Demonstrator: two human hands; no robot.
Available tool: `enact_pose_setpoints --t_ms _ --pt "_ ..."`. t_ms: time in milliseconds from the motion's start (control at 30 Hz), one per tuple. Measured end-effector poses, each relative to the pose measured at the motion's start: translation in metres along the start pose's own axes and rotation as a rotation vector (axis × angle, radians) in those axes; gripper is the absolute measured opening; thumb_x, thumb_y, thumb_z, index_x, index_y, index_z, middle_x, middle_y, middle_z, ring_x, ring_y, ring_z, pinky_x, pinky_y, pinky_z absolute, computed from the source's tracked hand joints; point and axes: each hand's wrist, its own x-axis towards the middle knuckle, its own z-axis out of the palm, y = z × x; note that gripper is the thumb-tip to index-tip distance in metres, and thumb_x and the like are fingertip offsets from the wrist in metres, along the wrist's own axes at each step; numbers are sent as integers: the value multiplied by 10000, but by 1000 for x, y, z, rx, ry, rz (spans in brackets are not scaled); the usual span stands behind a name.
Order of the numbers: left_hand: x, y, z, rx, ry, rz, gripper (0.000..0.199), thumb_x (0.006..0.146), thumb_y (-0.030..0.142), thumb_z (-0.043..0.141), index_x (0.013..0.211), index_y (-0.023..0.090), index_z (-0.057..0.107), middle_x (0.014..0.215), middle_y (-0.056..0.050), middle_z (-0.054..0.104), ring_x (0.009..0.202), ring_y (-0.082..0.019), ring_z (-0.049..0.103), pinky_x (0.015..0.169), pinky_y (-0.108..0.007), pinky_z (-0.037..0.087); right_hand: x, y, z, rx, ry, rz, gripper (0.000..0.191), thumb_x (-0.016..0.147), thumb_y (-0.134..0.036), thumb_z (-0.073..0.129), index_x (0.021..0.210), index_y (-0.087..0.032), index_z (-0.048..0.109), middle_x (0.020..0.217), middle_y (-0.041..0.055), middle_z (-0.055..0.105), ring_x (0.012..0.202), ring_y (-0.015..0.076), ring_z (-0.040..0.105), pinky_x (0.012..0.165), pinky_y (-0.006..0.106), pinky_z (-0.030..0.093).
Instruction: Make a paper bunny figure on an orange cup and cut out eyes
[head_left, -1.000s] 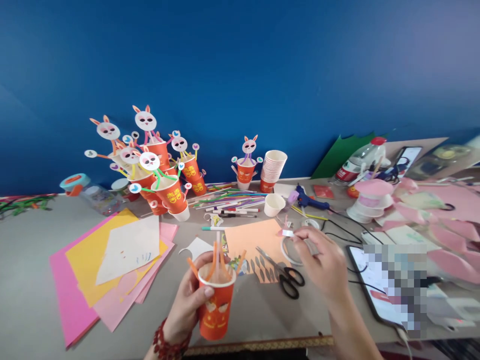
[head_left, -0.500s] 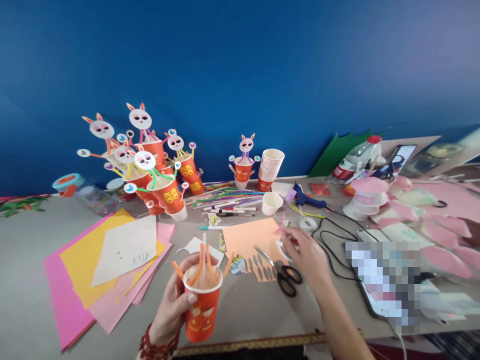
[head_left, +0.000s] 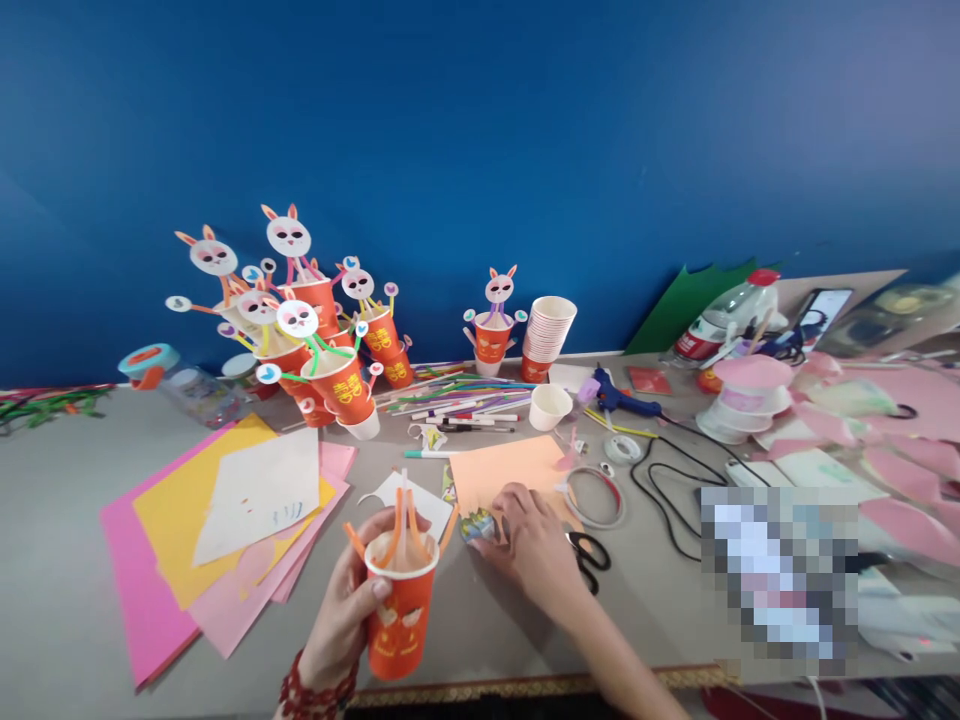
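One orange paper cup (head_left: 400,622), lower centre of frame, held by the wrapped left hand (head_left: 348,600); right hand (head_left: 536,548), centre, fingers part-curled at a patterned cutout (head_left: 475,525), grip undetermined.

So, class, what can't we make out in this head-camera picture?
All in the head view:
- Blades of the scissors: hidden by the right hand.
- Small lettering on the held paper cup: too blurred.
- Red bracelet: lower part cut off by bottom edge.
- Whatever the pixelated patch covers.
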Motion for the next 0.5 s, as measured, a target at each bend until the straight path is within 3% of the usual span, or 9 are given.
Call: enact_pose_setpoints --t_ms 100,267,500 --pt "0 -1 1 1 3 -1 648 655 477 805 1207 178 641 1188 -149 677 1002 -339 654 795 -362 550 0 -4 3 -55 -31 28 239 764 -329 744 905 -202 597 1000 86 594 913 271 553 809 384 451" --pt "-1 -5 2 -17 -10 -23 606 680 465 790 1197 183 647 1173 -146 683 981 -329 660 754 -343 553 -1 -6 5 -28 -37 75 201 738 -193 712 894 -199 586 985 81 610 916 272 553 808 387 427" --pt "-1 -13 -1 -30 4 -50 591 676 455 796 1184 189 656 1190 -139 681 994 -333 659 773 -349 550 0 0 6 234 -23 147 121 728 -89 602 747 -205 574 721 -1 613 727 199 573 686 314 411"
